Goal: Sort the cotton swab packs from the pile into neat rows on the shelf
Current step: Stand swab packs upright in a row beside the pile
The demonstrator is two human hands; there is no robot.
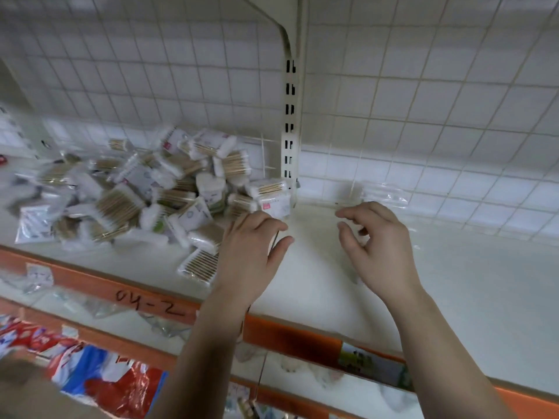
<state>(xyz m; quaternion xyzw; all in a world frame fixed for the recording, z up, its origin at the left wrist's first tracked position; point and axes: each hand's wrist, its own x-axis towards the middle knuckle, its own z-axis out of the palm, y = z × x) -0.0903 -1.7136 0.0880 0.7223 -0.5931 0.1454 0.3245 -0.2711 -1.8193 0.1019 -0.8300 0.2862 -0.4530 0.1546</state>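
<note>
Head view:
- Pile (136, 195) of cotton swab packs sat heaped on left part of shelf (453, 282), up against slotted post (289, 140).
- Left hand (251, 246) hovered at pile's right edge, fingers relaxed, nothing gripped.
- Right hand (375, 243) hung loosely curled and empty over bare shelf. No rows formed yet.
- Risk: tugging edge pack (272, 201) could topple heap. Loose pack (199, 266) near front lip might slide off.
- Hard to read: blurred clear packet (385, 195) at back wall, contents unclear. Pile's left side was smeared.
</note>
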